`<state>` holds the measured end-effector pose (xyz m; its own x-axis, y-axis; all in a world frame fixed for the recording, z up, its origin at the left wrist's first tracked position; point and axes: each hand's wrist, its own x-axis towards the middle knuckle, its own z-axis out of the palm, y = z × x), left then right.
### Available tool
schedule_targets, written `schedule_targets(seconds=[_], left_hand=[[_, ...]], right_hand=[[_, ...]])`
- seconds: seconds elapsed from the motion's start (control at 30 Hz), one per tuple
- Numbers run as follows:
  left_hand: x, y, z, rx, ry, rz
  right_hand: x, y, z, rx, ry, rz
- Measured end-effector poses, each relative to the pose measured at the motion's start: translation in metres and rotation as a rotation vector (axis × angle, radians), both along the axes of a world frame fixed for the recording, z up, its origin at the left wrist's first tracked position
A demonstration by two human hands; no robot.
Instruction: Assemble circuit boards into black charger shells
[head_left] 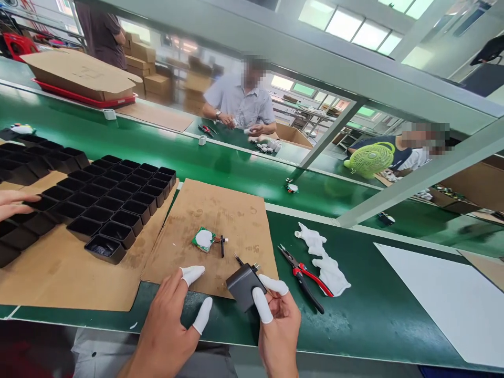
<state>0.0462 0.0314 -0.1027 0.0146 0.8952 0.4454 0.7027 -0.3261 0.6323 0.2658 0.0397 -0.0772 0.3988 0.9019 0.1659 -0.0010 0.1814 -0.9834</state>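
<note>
My right hand (pixel 280 320), with white finger cots on its thumb and a finger, grips a black plug adapter housing (pixel 244 287) above the front edge of the cardboard sheet. Metal prongs and a dark lead stick out at its far side. To its left, my left hand (pixel 173 310) is open, thumb and forefinger in white cots spread apart with nothing between them. A small green circuit board (pixel 203 239) with a round white pad lies on the cardboard (pixel 244 210), wired to a small black part (pixel 222 245). The far side of the housing is hidden.
Rows of black open housings (pixel 118 194) stand on cardboard at left, where another person's hand (pixel 18 203) reaches in. Red-and-black pliers (pixel 305 275) and crumpled white cloth (pixel 326 262) lie at right, near a white sheet (pixel 444 294). Two people sit across the green belt (pixel 236 168).
</note>
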Motion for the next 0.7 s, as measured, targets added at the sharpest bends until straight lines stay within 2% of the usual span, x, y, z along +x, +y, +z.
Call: schedule_targets(seconds=[0.07,0.23,0.3,0.4,0.6,0.7], left_hand=[[0.0,0.0,0.0,0.008,0.001,-0.001],[0.0,0.0,0.001,0.018,0.002,-0.02],[0.0,0.001,0.001,0.017,0.005,-0.022],[0.0,0.001,0.002,0.015,0.014,-0.023],[0.0,-0.001,0.004,-0.011,0.004,-0.021],[0.0,-0.003,0.005,-0.049,-0.021,-0.022]], right_hand=[[-0.005,-0.003,0.0,0.056,-0.08,-0.004],[-0.021,-0.009,0.003,0.281,-0.697,0.139],[-0.023,-0.01,0.002,0.332,-0.817,0.175],[-0.024,-0.01,0.003,0.351,-0.86,0.169],[-0.031,-0.014,0.026,0.395,-0.808,0.004],[-0.029,-0.012,0.023,0.377,-0.891,0.125]])
